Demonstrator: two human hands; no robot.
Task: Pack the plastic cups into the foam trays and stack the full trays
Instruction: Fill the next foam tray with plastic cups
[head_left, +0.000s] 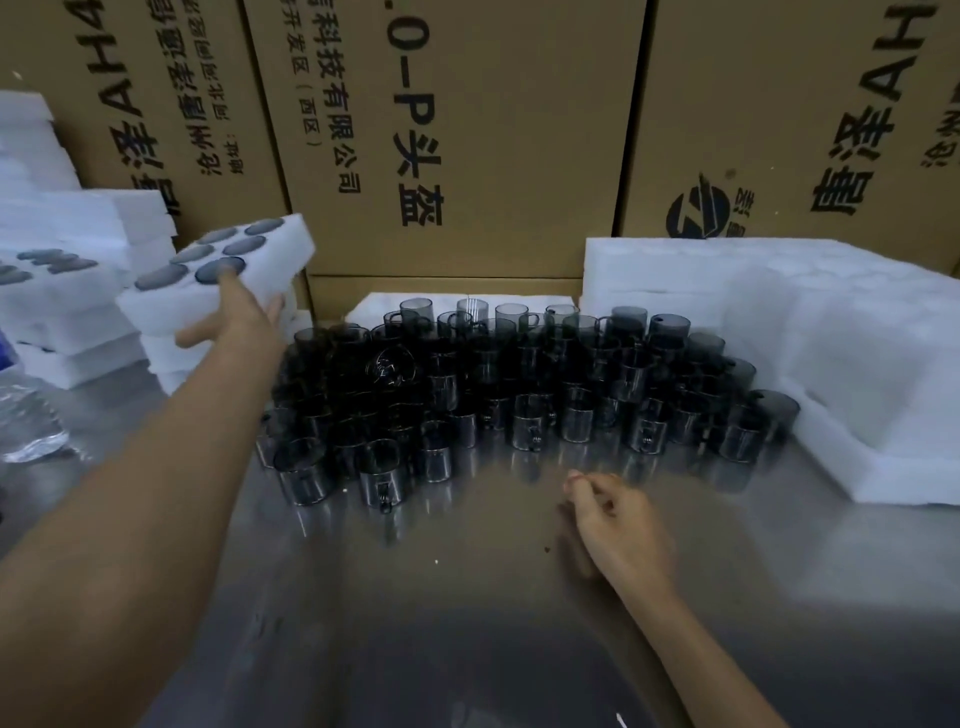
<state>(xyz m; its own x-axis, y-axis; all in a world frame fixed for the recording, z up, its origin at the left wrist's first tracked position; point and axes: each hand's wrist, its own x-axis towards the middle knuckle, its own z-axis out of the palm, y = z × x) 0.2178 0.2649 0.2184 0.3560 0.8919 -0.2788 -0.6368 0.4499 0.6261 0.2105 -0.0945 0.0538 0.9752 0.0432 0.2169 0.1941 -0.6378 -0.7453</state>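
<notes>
Cups (498, 384) crowd the table (467, 597) centre; foam trays (67, 291) stack left, foam sheets (810, 332) right, cartons (467, 130) behind.

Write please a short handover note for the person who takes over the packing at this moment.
Left hand holds a filled foam tray in the air, over the stack of trays at left. Right hand is loosely curled above the steel table, holding nothing. Done: several trays filled. Left: set this tray down; many smoky plastic cups stand unpacked mid-table; empty foam at right.
</notes>
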